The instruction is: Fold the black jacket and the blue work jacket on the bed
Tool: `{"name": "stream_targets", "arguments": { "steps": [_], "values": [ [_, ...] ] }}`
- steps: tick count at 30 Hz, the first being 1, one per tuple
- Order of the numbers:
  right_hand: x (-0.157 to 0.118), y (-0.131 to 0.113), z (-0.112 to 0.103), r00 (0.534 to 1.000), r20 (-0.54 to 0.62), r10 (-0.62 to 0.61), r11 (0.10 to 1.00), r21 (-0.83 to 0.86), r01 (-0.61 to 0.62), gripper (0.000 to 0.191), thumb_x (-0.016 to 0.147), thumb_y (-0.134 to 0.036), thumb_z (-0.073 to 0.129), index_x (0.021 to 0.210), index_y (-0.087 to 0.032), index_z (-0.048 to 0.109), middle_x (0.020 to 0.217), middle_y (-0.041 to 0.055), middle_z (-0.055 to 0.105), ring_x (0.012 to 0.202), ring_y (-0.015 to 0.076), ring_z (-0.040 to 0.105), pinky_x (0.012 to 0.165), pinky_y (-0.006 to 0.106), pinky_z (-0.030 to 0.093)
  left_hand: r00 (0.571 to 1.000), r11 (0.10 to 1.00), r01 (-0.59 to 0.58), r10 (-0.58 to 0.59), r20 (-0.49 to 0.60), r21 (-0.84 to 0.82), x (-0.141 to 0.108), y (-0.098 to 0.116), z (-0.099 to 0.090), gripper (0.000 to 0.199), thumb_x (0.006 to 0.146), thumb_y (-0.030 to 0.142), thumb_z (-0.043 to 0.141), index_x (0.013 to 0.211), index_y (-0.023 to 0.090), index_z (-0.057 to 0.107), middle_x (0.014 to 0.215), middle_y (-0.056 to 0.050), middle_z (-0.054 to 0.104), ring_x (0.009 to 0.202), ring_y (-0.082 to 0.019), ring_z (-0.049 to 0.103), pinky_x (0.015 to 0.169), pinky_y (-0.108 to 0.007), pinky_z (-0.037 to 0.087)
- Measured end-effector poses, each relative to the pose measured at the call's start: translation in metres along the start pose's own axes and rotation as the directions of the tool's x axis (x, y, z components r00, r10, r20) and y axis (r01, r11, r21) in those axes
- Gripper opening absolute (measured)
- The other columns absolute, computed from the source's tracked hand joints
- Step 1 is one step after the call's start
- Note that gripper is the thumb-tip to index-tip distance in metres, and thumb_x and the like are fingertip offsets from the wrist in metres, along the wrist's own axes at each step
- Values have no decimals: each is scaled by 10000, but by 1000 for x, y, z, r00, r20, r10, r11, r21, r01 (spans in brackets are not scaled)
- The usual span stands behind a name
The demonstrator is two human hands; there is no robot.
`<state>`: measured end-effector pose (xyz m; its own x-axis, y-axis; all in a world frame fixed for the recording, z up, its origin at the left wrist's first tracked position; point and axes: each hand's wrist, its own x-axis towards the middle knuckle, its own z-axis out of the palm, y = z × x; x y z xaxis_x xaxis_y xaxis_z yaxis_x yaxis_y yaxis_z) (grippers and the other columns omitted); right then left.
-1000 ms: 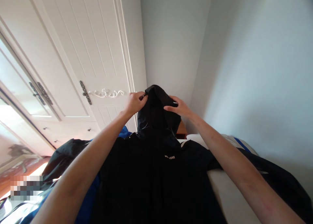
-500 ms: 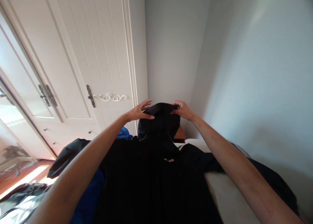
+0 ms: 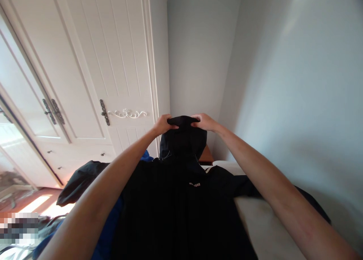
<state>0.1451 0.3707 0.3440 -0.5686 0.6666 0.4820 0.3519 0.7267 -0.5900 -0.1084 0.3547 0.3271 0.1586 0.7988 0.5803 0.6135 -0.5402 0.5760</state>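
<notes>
A black hooded jacket [image 3: 170,211] lies spread before me, with small pale lettering on its chest and both sleeves reaching out sideways. Its hood [image 3: 181,139] stands raised at the far end. My left hand [image 3: 165,124] pinches the left part of the hood's top edge, thumb on the near side. On the right part of the same edge, my right hand [image 3: 202,122] has its thumb and fingers closed on the fabric. The jacket's lower end runs out of view at the bottom.
A white wardrobe [image 3: 124,63] stands at the left and ahead. Grey-blue walls [image 3: 283,82] meet in a corner beyond the hood. Blue fabric [image 3: 109,229] shows under the jacket's left side. Behind the hood is a brown wooden surface [image 3: 207,156]; pale bedding [image 3: 263,222] lies at right.
My left hand's fingers have closed onto the hood's edge. My right hand has shifted left along it, so the hands are closer together, and the hood's top is slightly higher.
</notes>
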Motion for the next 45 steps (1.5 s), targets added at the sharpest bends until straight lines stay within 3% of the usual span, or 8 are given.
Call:
{"name": "stream_targets", "arguments": {
  "steps": [6,13,20,25,30,35,41,45],
  "values": [
    [-18,15,17,889,-199,-413,792,-561,243,229,933,-200,503,902,-235,727,1050,79,721,976,247,625,916,400,427,981,944,-186,195,-8,274,-16,4,-8,265,659,143,690,904,231,641,770,-20,582,750,-224,557,687,-313,382],
    [-49,28,38,743,-305,-595,671,-698,250,257,972,-200,444,851,-237,669,943,80,676,885,221,564,821,376,406,940,984,8,53,338,-178,-25,15,-13,642,592,478,838,1173,237,707,1298,-110,628,1193,-322,553,873,-298,449],
    [-65,19,64,720,-519,-461,784,-617,57,171,905,-182,497,879,-228,659,898,92,587,908,258,518,857,398,416,890,1000,-13,15,456,-9,-17,26,10,321,702,495,722,584,198,693,593,-30,648,607,-189,581,581,-286,402],
    [-88,15,83,598,-687,-412,859,-512,4,174,880,-149,467,824,-244,602,836,77,554,861,246,538,809,380,461,955,992,121,-121,270,17,-28,22,21,345,545,502,838,636,208,683,670,-46,688,680,-215,617,575,-263,399],
    [-99,13,94,528,-791,-307,929,-370,-13,145,841,-138,441,817,-244,537,898,87,546,875,237,554,770,369,483,835,968,251,-213,507,-7,-39,17,32,365,571,509,822,694,190,692,723,-50,700,705,-241,640,580,-284,442],
    [-126,14,118,450,-892,45,997,11,-78,110,865,-327,570,897,-261,488,931,71,552,788,214,545,743,369,505,997,998,47,-49,54,40,-19,18,31,227,651,355,757,758,207,622,737,-21,640,757,-230,600,663,-306,442],
    [-136,5,148,854,-259,451,583,810,-62,313,689,-334,777,942,-246,616,975,60,677,939,242,655,866,401,551,951,948,-301,292,100,98,8,38,6,178,831,262,517,697,205,619,697,-25,573,744,-207,538,778,-323,433],
    [-94,-4,147,851,-376,366,342,905,253,367,585,-150,742,916,-275,644,1059,-4,707,1134,211,623,1068,360,470,897,885,-441,427,115,148,13,48,3,194,821,200,504,692,197,650,834,-58,605,840,-208,559,838,-316,442]
  ]
}}
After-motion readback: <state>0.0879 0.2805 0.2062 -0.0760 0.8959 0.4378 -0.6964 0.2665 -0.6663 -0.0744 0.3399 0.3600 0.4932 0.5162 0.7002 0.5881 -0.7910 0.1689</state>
